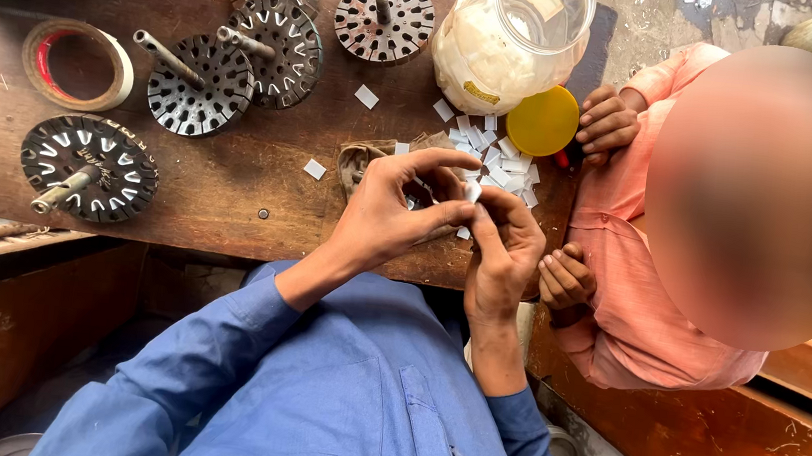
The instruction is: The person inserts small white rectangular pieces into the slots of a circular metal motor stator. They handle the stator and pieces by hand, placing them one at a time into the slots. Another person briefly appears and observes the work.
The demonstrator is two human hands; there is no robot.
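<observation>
My left hand [390, 211] and my right hand [504, 253] meet over the front edge of a dark wooden bench [230, 179]. Together their fingertips pinch a small white paper slip [471, 193]. A heap of similar white slips [499, 157] lies just beyond my hands. More single slips lie scattered on the wood [315, 169]. Both my arms are in blue sleeves.
Several slotted round metal rotors with shafts [202, 84] [88, 167] [385, 17] stand on the bench. A tape roll [78, 64] is at left. A clear plastic jar [512, 33] and its yellow lid [542, 120] are at right. A person in an orange shirt [626, 241] stands close at right, hands on the bench edge.
</observation>
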